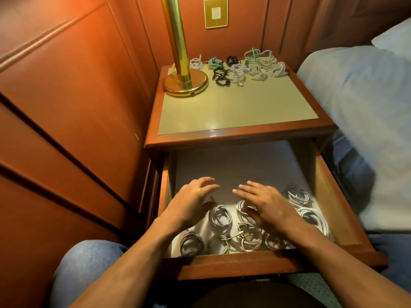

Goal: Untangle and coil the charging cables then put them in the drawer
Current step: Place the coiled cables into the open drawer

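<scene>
The nightstand drawer point(224, 261) stands pulled out, lined in grey. Several coiled white and grey cables point(221, 215) lie along its front half, with more white coils point(299, 196) at the right. My left hand point(191, 202) hovers over the drawer's left side, fingers spread and holding nothing. My right hand point(264, 202) hovers over the middle coils, fingers straight, also holding nothing. On the nightstand top point(233, 107), at the back, lie several more coiled cables: white ones point(258, 73), black ones point(221, 77) and green ones point(214, 62).
A brass lamp point(185, 82) stands at the back left of the nightstand. Wood panelling runs along the left and behind, with a brass wall plate point(215, 12). A bed with pale blue bedding point(364, 112) borders the right. My knees are below the drawer.
</scene>
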Demonstrator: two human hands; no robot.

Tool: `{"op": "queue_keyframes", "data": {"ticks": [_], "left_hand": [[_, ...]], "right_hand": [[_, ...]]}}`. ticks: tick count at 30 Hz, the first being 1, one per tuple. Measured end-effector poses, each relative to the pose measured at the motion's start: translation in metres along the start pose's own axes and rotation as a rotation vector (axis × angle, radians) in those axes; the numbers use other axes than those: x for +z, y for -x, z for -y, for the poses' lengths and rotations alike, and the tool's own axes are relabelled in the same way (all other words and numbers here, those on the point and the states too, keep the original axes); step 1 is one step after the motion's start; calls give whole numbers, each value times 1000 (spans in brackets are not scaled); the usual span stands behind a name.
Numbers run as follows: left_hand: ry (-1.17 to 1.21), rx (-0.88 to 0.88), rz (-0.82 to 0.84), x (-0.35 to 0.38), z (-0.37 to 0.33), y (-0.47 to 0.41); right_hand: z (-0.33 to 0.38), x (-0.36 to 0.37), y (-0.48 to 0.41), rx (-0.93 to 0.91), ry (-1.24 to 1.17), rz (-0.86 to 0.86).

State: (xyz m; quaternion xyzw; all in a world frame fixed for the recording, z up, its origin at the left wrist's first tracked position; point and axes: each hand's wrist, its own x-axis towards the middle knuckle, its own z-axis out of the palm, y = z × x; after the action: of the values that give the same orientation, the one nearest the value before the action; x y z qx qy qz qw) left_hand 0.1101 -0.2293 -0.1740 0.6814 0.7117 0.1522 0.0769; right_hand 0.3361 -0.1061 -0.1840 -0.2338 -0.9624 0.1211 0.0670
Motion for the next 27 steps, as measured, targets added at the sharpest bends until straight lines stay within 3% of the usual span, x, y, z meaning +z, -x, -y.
{"op": "queue_keyframes", "data": {"ticks": [6, 9, 12, 20, 27], "left_hand": [[66, 74, -368, -47, 6, -23], [17, 65, -466, -70, 20, -45], [-2, 1, -413, -85, 37, -74], [-27, -142, -225, -99, 61, -176], [-82, -118, -128, -106, 87, -276]], "right_hand": [[7, -46, -29, -88, -44, -335], [4, -69, -60, -101, -37, -459], [-5, -88, -101, -76, -36, -470], [-50, -122, -207, 164, 26, -221], [-112, -142, -288, 317, 24, -175]]}}
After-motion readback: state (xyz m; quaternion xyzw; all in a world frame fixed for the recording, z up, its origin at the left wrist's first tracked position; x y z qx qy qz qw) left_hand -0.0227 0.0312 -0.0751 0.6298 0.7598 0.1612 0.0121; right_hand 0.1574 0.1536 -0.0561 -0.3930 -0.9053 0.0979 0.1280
